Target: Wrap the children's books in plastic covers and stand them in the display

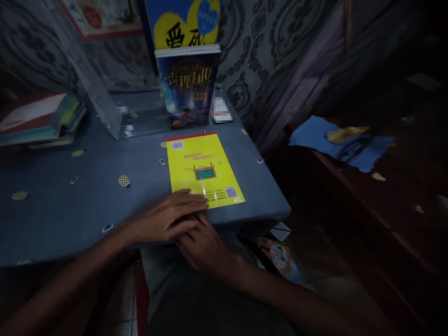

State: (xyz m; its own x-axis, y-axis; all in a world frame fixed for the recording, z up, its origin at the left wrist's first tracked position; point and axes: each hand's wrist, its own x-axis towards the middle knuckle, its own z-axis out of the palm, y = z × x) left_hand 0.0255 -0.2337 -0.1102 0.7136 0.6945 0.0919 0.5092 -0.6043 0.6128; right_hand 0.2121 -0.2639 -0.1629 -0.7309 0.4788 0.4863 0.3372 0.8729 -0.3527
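Note:
A yellow book (201, 163) with a red strip along its far edge lies flat near the table's front edge. Its upward face carries a barcode, a small chalkboard picture and a square code. My left hand (171, 212) is open, its stretched fingers resting over the book's near left corner. Just below, at the table edge, my right hand (206, 245) has its loosely bent fingers partly tucked beneath the left one. Nothing shows in either hand, though the right fingertips are hidden.
Upright books (189, 88) stand in a clear acrylic holder (114, 114) at the back of the table (94, 205). A book stack (42, 119) sits at left. To the right, a blue cloth (315, 135) lies on a dark red surface (343, 186). Printed items (280, 254) lie below the table.

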